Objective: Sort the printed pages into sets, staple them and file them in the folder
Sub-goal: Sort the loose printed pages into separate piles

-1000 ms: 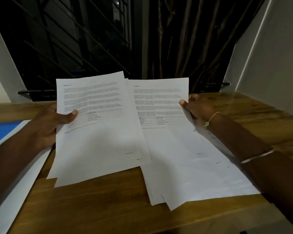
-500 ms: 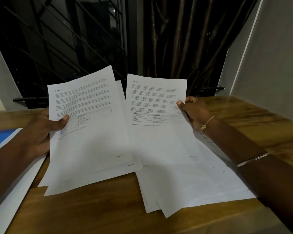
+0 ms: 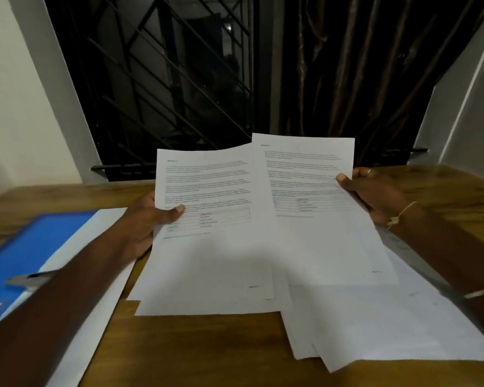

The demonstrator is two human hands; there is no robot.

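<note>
Since 1 s ago, the small set (image 3: pixel 207 263) pinched in the left grip (image 3: pixel 147 223) has been swung against the single pg (image 3: pixel 319 236) pinched in the right grip (image 3: pixel 375 195); edges now overlap above the counter (image 3: pixel 193 347). Sorting judged unfinished: loose pile (image 3: pixel 403 333) lies below-right, blue folder (image 3: pixel 28 247) left.

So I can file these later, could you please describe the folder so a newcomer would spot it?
On the wooden table, look to the left side. The folder lies flat there, the only blue thing among white sheets.
</note>
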